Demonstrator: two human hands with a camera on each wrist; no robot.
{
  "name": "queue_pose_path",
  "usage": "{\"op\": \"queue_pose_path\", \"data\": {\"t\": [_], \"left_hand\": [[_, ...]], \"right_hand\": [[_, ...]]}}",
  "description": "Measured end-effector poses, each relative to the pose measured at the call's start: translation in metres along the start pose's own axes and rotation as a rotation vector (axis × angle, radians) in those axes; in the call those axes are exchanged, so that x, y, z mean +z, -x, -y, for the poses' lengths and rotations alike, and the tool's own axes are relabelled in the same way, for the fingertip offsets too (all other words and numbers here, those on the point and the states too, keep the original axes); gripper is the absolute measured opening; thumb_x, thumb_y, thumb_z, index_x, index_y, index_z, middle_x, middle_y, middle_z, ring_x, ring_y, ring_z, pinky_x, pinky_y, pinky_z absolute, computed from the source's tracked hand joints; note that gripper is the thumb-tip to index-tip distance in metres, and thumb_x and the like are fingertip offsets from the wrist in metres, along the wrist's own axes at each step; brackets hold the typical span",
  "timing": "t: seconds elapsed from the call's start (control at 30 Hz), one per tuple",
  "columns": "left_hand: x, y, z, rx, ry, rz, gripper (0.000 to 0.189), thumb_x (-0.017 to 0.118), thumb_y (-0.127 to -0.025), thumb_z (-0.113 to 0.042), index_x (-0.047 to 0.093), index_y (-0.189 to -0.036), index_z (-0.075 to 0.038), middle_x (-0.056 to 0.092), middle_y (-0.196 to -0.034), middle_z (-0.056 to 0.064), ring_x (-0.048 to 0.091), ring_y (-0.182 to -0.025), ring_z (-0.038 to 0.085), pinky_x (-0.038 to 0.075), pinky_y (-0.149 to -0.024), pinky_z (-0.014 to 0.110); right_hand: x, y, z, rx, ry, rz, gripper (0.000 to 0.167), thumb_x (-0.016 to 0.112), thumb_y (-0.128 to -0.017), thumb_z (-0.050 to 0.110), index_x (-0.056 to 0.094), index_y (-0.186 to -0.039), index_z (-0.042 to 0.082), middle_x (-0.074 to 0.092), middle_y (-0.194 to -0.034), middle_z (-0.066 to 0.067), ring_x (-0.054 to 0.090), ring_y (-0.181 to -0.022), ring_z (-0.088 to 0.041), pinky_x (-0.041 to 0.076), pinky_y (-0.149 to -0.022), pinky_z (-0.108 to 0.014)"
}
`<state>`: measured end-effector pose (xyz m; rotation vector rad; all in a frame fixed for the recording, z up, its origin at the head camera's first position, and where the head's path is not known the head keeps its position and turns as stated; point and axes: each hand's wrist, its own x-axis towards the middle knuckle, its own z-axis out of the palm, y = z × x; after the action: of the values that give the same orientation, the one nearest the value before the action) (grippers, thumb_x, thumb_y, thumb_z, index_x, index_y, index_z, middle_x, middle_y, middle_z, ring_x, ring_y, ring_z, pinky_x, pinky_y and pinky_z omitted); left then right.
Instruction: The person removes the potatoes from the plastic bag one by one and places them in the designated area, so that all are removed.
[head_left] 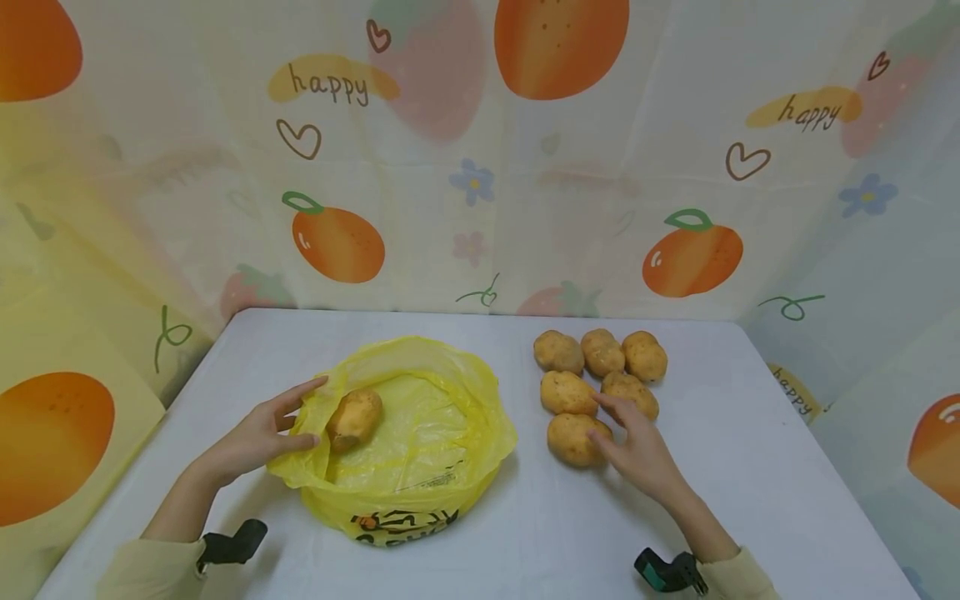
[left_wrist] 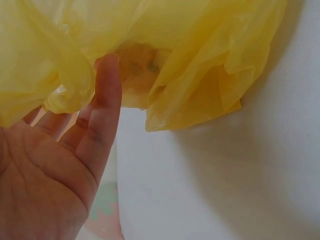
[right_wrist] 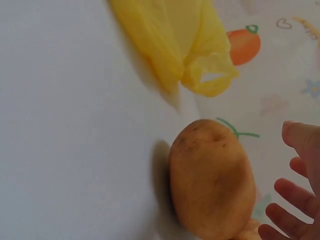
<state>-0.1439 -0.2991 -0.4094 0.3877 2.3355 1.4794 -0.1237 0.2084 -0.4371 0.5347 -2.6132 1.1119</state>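
Observation:
A yellow plastic bag [head_left: 412, 492] stands with its mouth wide on the white table, and one potato [head_left: 356, 421] lies inside at its left. At the bag's left rim, my left hand [head_left: 258, 433] touches the plastic with extended fingers; in the left wrist view some fingertips are behind the film. Several potatoes sit in rows to the right of the bag. My right hand [head_left: 641, 450] hovers over the nearest potato [head_left: 573, 439], fingers spread. The right wrist view shows that potato [right_wrist: 210, 180] beside the fingers, with a gap between them.
Behind the nearest potato are another potato [head_left: 567, 392] and a partly covered one [head_left: 628, 392]. A back row of potatoes [head_left: 602, 353] lies toward the far edge of the table [head_left: 480, 575]. A fruit-print curtain [head_left: 480, 233] hangs behind and along both sides.

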Motion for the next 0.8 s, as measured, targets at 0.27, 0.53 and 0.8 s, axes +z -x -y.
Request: {"op": "queue_pose_path", "data": {"t": [0.27, 0.53, 0.8], "left_hand": [[0.0, 0.001, 0.001, 0.003, 0.01, 0.002, 0.078, 0.068, -0.083, -0.017, 0.023, -0.147, -0.023, 0.018, -0.15, 0.016, 0.035, -0.124, 0.049, 0.052, -0.073, 0.031], [-0.001, 0.0, 0.002, 0.002, 0.002, -0.001, 0.078, 0.068, -0.083, -0.017, 0.023, -0.147, -0.023, 0.019, -0.15, 0.016, 0.034, -0.125, 0.049, 0.052, -0.073, 0.031], [0.0, 0.001, 0.001, 0.004, -0.017, -0.008, 0.079, 0.069, -0.083, -0.018, 0.023, -0.147, -0.022, 0.017, -0.151, 0.016, 0.034, -0.125, 0.049, 0.051, -0.075, 0.03]], "right_hand": [[-0.002, -0.013, 0.018, -0.057, -0.053, -0.036, 0.047, 0.071, -0.078, 0.002, 0.054, -0.121, -0.002, 0.057, -0.12, -0.013, 0.053, -0.111, -0.026, 0.045, -0.089, -0.04], [0.004, -0.025, 0.033, -0.052, -0.069, 0.008, 0.044, 0.071, -0.079, 0.004, 0.056, -0.12, 0.003, 0.059, -0.118, -0.009, 0.056, -0.107, -0.029, 0.049, -0.081, -0.045], [0.011, -0.039, 0.05, -0.056, -0.151, 0.063, 0.04, 0.068, -0.083, 0.008, 0.057, -0.121, 0.008, 0.059, -0.12, -0.007, 0.055, -0.111, -0.026, 0.048, -0.086, -0.044]]}}
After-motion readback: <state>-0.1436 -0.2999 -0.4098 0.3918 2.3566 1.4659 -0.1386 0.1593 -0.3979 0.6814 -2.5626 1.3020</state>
